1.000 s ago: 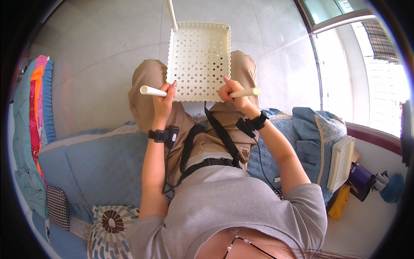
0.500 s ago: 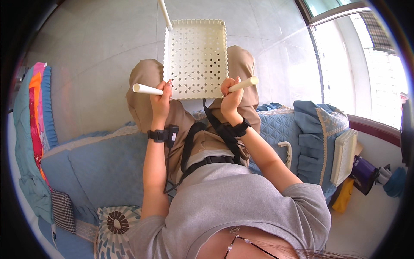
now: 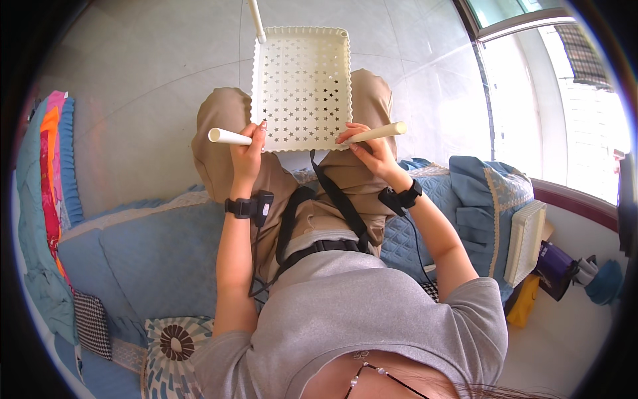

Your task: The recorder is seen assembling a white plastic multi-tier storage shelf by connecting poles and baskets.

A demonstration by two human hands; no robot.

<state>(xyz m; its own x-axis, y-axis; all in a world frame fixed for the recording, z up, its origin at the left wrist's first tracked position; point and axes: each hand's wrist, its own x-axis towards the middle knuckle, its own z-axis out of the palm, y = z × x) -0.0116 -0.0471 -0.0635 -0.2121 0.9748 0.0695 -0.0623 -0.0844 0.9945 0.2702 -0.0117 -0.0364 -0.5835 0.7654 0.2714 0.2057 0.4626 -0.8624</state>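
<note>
A cream plastic basket tray (image 3: 304, 80) with star-shaped holes and a scalloped rim lies across my knees. White tubes stick out from three corners: a far-left tube (image 3: 256, 21), a near-left tube (image 3: 228, 137) and a near-right tube (image 3: 389, 130). My left hand (image 3: 247, 150) is closed around the near-left corner, where its tube meets the tray. At the near-right corner, my right hand (image 3: 374, 155) has its fingers curled round the inner end of the tube. Both hands hide parts of these joints. The far-right corner shows a round socket with no tube in it.
I sit on a blue quilted sofa (image 3: 159, 253). Another cream basket (image 3: 525, 246) leans against its right arm, near a purple bag (image 3: 557, 269). A patterned cushion (image 3: 176, 346) lies at lower left, and folded bedding (image 3: 50, 179) is at far left. Pale floor tiles (image 3: 153, 80) stretch ahead.
My right hand has turned, its wrist and forearm swinging outward to the right, and the near-right tube has shifted slightly right. My left hand keeps its hold. My right arm now covers the hooked white piece.
</note>
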